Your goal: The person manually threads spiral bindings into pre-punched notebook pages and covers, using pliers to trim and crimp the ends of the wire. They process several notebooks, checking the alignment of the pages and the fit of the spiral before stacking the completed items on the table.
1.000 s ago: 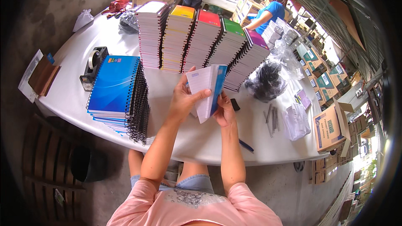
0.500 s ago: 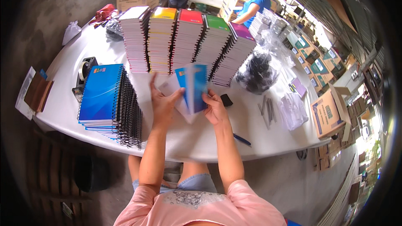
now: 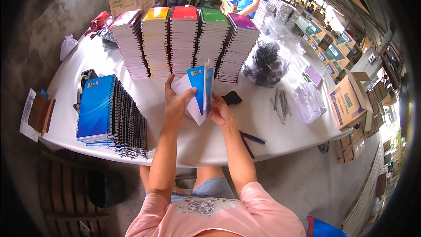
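Above the white table (image 3: pixel 285 138), the left hand (image 3: pixel 176 101) pinched the blue-covered sheets (image 3: pixel 197 81) between thumb and upright fingers, while the right hand (image 3: pixel 220 111), with fingers curled, was pinching their right edge

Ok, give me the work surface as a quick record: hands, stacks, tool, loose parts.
Left hand: grips the left side of a blue-covered paper notebook
Right hand: grips its right edge
Notebook state: partly open, held upright, white pages showing
At left: stack of blue-covered, black-coil-bound notebooks
At back: five tall notebook stacks, the middle one red-topped
Tool: plier-like tool with blue and black handles, partly hidden
Loose parts: thin grey wire coils, at right
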`<act>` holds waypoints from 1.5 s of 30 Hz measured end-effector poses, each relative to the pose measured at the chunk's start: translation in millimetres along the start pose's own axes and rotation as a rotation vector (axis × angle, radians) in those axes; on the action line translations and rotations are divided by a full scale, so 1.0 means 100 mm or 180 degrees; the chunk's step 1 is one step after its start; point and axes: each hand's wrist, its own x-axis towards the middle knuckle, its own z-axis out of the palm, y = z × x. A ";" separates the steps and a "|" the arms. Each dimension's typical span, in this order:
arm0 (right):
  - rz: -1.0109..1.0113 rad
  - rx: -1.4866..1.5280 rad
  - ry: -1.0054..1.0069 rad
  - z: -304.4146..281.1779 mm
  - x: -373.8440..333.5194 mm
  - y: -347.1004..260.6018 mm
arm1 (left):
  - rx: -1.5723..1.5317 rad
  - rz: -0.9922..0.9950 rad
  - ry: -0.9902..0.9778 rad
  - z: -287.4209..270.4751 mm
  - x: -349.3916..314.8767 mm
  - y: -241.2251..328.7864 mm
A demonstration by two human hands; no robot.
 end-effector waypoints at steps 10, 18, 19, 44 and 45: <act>-0.1144 -0.0008 0.0594 -0.11 0.02 0.00 | 0.1019 0.0980 -0.0100 -0.24 0.18 0.08; -0.1145 -0.3226 0.1404 0.13 -0.43 -0.61 | 0.5408 0.0080 0.1180 -0.42 0.17 -0.60; -0.1041 -0.4385 0.1471 0.20 -0.53 -0.65 | 0.5316 0.0154 0.1020 -0.36 0.12 -0.50; -0.0590 -0.6606 0.3915 -0.87 -1.92 -1.64 | 0.5116 0.0742 -0.2825 -0.15 -0.74 -0.62; -0.1250 -0.6083 0.3736 -0.84 -1.91 -1.68 | 0.5318 0.0927 -0.2879 -0.10 -0.74 -0.61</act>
